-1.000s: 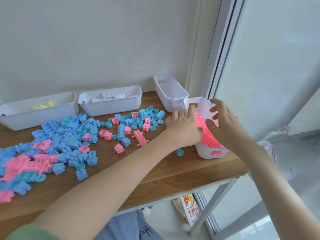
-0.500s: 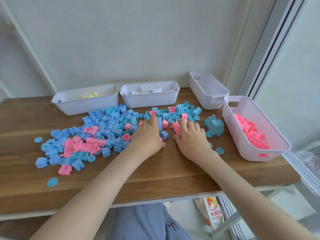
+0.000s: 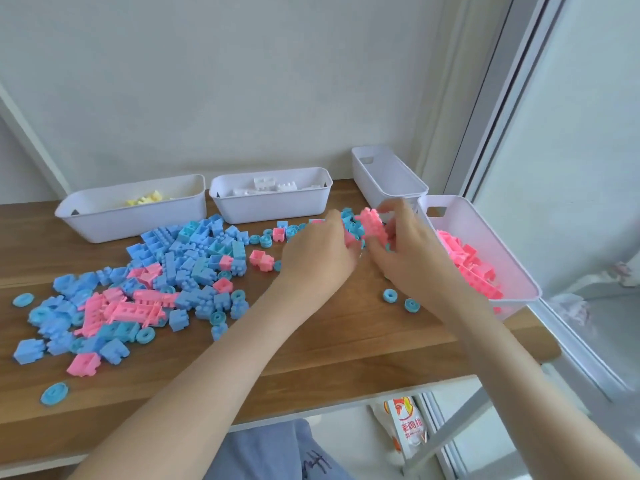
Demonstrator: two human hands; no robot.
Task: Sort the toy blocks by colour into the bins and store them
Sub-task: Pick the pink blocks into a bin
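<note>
A spread of blue blocks (image 3: 194, 251) mixed with pink blocks (image 3: 133, 310) covers the wooden table (image 3: 346, 344). My right hand (image 3: 412, 251) grips a long pink block (image 3: 372, 226) raised above the table. My left hand (image 3: 318, 254) is beside it with fingers curled on small pink pieces (image 3: 349, 239). The white bin at the right (image 3: 446, 206) holds pink blocks (image 3: 467, 265). Two bins at the back hold yellow blocks (image 3: 145, 199) and white blocks (image 3: 270, 187).
An empty white bin (image 3: 388, 174) stands at the back right against the wall. Loose blue wheels (image 3: 398, 299) lie near my right wrist. The table's right edge meets a window frame (image 3: 502, 109). A snack bag (image 3: 405, 427) lies on the floor below.
Both hands have lifted off the table and moved right toward the pink bin, now carrying pink blocks. One second ago they were at the pink bin.
</note>
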